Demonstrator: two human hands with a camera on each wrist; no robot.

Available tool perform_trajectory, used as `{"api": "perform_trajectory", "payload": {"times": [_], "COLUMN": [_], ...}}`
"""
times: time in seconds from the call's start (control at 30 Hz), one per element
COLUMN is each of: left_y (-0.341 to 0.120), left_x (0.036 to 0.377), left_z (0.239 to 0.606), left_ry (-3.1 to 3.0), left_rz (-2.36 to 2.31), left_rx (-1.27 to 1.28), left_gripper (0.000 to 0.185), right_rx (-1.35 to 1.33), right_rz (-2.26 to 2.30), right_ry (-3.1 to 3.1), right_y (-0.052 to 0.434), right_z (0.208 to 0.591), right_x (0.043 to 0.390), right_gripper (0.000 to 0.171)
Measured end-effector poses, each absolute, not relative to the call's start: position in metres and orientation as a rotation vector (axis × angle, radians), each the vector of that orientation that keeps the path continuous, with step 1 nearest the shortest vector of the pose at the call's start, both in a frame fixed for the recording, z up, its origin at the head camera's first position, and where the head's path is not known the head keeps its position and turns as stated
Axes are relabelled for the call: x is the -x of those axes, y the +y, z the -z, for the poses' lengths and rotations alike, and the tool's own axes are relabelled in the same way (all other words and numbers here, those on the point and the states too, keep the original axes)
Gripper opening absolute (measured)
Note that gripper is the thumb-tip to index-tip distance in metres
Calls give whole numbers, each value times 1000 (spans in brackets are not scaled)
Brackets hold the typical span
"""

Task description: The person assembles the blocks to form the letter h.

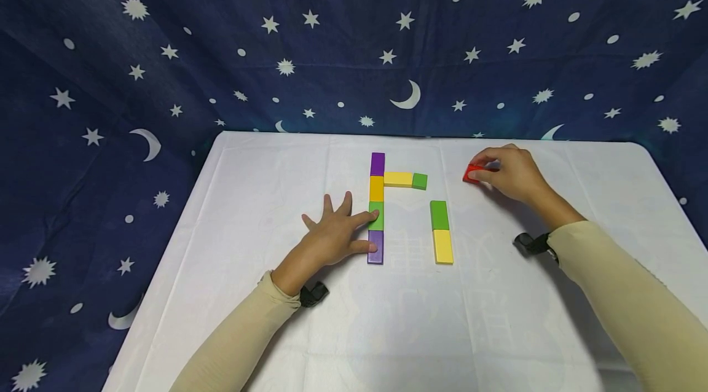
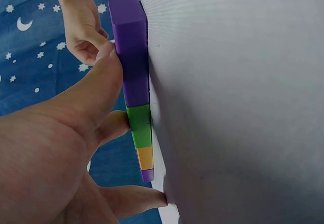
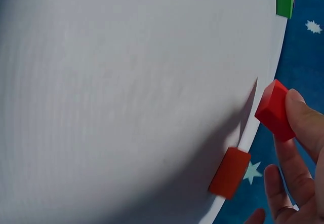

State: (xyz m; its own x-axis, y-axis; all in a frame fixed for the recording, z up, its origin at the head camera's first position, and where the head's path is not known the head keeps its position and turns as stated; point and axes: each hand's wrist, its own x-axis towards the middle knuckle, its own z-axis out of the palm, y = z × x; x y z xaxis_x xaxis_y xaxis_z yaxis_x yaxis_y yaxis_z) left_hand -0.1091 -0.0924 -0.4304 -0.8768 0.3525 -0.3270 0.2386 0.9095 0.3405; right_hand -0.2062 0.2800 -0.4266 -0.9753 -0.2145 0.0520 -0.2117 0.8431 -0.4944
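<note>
A column of purple, yellow, green (image 1: 377, 215) and purple (image 1: 375, 247) blocks lies on the white table (image 1: 265, 195). My left hand (image 1: 354, 233) rests flat beside it, fingers spread. Its index fingertip touches the green block and its thumb presses the near purple block (image 2: 129, 46). A yellow block (image 1: 398, 179) and a small green block (image 1: 420, 181) branch right from the column. My right hand (image 1: 487, 172) pinches a red block (image 1: 472, 172) (image 3: 273, 111) just above the table at the far right. A second red block (image 3: 230, 172) lies beneath it.
A separate green block (image 1: 439, 215) and yellow block (image 1: 443, 246) lie end to end between my hands. A dark blue cloth with stars and moons (image 1: 354, 42) hangs behind and around the table. Black wrist straps (image 1: 532, 243) sit on both sleeves.
</note>
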Motion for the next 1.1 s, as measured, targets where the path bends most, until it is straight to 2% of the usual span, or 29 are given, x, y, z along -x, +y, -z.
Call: {"api": "perform_trajectory", "payload": {"times": [0.57,1.1], "left_y": [-92,-92], "left_x": [108,108], "left_z": [428,430], "left_ry": [2686,2684], "left_rz": [-402,-406], "left_rx": [-437,-436], "left_gripper": [72,71], "right_rx": [473,456], "right_rz": [970,1000], "right_ry": [3016,2906], "right_y": [254,238], "right_z": [433,438], "right_x": [203,197], "right_gripper": [20,19]}}
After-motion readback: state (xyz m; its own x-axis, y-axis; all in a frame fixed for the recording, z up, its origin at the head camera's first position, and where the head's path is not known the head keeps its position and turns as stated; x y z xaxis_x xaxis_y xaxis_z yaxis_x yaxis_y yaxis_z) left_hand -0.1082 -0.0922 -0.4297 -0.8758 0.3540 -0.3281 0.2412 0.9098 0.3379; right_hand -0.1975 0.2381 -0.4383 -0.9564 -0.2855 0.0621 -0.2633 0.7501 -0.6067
